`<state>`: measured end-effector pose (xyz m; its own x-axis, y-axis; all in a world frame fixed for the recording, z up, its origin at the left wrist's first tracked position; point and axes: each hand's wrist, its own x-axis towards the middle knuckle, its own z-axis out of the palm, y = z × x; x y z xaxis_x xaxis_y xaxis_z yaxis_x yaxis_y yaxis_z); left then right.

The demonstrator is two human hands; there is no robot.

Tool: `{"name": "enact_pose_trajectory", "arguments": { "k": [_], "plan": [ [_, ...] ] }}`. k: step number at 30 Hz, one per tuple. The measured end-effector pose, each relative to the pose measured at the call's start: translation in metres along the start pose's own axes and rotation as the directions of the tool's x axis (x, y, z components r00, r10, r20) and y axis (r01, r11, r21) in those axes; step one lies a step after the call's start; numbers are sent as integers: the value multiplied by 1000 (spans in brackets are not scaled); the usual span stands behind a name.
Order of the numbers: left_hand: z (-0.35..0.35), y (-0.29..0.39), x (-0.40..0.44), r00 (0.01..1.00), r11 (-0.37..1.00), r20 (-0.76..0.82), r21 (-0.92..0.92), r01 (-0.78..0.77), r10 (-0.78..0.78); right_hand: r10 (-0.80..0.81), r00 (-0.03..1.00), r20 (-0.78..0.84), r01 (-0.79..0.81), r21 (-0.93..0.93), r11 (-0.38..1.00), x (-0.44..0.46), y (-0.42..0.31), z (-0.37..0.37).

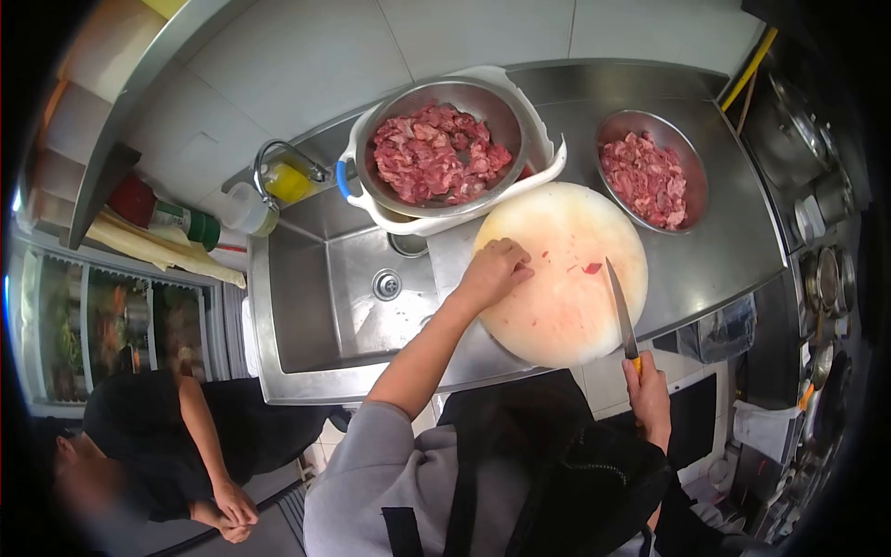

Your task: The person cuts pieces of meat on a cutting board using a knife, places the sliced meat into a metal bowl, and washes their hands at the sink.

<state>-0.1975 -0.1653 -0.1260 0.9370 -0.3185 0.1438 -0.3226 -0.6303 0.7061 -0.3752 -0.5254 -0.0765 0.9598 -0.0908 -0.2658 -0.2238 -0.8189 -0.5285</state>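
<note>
A knife with a yellow handle is in my right hand, its fingers wrapped round the handle at the front edge of the counter. The blade points away from me over the right side of a round pale cutting board. Over the board's left part is my left hand, fingers curled in; whether anything is in them is hidden. A small red scrap of meat and several tiny bits lie on the board. Behind it, a large metal bowl holds cut raw meat.
The large bowl sits in a white plastic tub. Another metal bowl of meat pieces stands at the right. A steel sink with a faucet is left. Another person is at lower left, hands together.
</note>
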Motion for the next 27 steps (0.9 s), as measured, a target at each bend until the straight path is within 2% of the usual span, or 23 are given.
{"name": "enact_pose_trajectory", "arguments": {
  "k": [1, 2, 4, 6, 8, 10, 11, 13, 14, 16, 18, 20, 21, 22, 23, 24, 25, 27],
  "plan": [
    [-8, 3, 1, 978, 978, -125, 145, -150, 169, -12, 1000, 3, 12, 4, 1000, 3, -3, -2],
    [-19, 4, 5, 976, 977, -133, 154, -150, 171, -24, 1000, -1, 24, 7, 1000, 6, -3, -4],
    [-53, 1, 13, 901, 967, -355, 143, -212, 250, -3, 1000, 23, 2, 53, 999, 8, -1, -5],
    [-102, -18, 29, 845, 968, -512, 250, -26, 155, -14, 1000, 14, 13, 34, 999, 8, -1, -7],
    [-148, -66, 47, 836, 944, -542, 312, 111, 81, -20, 1000, 0, 20, 13, 1000, 5, -3, -11],
    [-182, -111, 71, 867, 885, -487, 353, 302, -102, 2, 1000, -9, -2, 4, 1000, 1, -7, -13],
    [-182, -133, 82, 868, 887, -488, 354, 295, -94, 3, 1000, -17, -2, 6, 1000, -1, -4, -11],
    [-178, -166, 104, 902, 718, -362, 560, 413, -237, 37, 999, 12, -37, -30, 999, -2, 5, -5],
    [-176, -162, 115, 904, 723, -355, 558, 408, -237, 45, 999, 9, -45, -33, 998, -3, 5, -3],
    [-160, -158, 131, 773, 579, -437, 513, 634, -460, 48, 999, 17, -49, 35, 998, -8, 5, -1],
    [-161, -164, 133, 789, 609, -460, 508, 609, -407, 57, 998, 14, -57, 36, 998, -10, -1, -1],
    [-182, -180, 141, 827, 809, -347, 244, 534, -442, 66, 998, 9, -66, 48, 997, -10, -3, 0],
    [-187, -186, 142, 848, 858, -380, 209, 468, -370, 56, 998, -4, -56, 1, 998, -10, -2, 0],
    [-191, -181, 140, 850, 858, -375, 213, 467, -370, 44, 999, -13, -45, -48, 998, -10, -2, 0],
    [-199, -168, 140, 866, 904, -286, -2, 429, -411, 47, 999, -14, -48, -45, 998, -8, -4, -1],
    [-208, -154, 141, 882, 894, -191, -222, 389, -431, 49, 999, -10, -49, -59, 997, -6, -7, -3],
    [-217, -138, 143, 882, 894, -189, -222, 389, -431, 50, 999, -6, -50, -75, 996, -4, -8, -5],
    [-228, -108, 148, 917, 788, -159, -577, 215, -366, 13, 1000, -27, -15, -78, 997, 0, -8, -3]
  ]
}}
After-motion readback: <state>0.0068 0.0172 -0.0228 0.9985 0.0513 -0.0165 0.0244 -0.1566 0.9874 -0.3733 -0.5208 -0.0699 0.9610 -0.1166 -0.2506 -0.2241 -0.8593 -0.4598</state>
